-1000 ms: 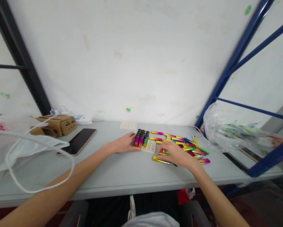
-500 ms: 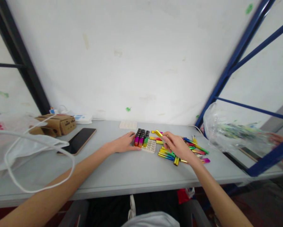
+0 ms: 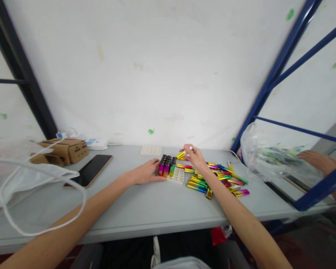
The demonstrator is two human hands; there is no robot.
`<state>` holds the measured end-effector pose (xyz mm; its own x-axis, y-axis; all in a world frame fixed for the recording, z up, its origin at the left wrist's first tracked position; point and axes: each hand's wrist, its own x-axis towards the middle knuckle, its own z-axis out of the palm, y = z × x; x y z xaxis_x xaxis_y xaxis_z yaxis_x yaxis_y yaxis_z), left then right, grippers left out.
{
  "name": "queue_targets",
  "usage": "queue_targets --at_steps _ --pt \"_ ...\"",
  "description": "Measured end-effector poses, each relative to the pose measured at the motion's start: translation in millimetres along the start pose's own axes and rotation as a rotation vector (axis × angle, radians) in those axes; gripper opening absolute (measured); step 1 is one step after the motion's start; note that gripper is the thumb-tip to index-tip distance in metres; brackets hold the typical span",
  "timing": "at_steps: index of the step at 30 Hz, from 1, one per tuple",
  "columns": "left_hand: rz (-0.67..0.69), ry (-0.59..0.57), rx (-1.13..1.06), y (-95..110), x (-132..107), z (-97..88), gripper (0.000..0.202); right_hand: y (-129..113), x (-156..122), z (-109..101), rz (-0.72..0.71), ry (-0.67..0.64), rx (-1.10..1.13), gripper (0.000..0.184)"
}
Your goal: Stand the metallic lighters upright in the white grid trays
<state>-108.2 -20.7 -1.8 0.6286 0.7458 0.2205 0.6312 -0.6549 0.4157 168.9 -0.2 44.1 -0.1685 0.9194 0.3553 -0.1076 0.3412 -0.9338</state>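
Observation:
A small white tray with rows of holes (image 3: pixel 178 175) lies flat mid-table. Several shiny purple, orange and green tubes with black tops (image 3: pixel 167 168) stand upright in its left part. My left hand (image 3: pixel 148 172) grips the tray's left end, thumb along the front and fingers behind. Above the tray's back right, my right hand (image 3: pixel 194 155) pinches a shiny gold tube (image 3: pixel 181 155), tilted with its lower end toward the tray. Below and right of that hand lies a loose pile of gold, green, red, blue and purple tubes (image 3: pixel 198 183).
A second white tray (image 3: pixel 151 150) sits by the wall. At left are a phone (image 3: pixel 93 169), a cardboard box (image 3: pixel 69 149), a plastic bag (image 3: pixel 13 175) and a looping white cable (image 3: pixel 85 201). Past the blue frame (image 3: pixel 264 97), another person's hand (image 3: pixel 315 158) touches a clear filled bag (image 3: pixel 280 157).
My right hand has moved left and away from me with the gold tube, from over the pile to the tray's back right. My left hand stays at the tray.

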Motion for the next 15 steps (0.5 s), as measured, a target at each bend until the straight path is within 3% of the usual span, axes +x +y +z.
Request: queue_targets --at_steps 6,15 --pt "0.005 0.009 -0.014 -0.7 0.0 -0.1 0.072 -5.3 -6.3 0.2 0.014 -0.048 0.088 0.062" --pt "-0.012 -0.001 -0.008 -0.6 -0.4 -0.1 0.073 -2.9 -12.9 11.6 0.115 -0.052 -0.022 0.064"
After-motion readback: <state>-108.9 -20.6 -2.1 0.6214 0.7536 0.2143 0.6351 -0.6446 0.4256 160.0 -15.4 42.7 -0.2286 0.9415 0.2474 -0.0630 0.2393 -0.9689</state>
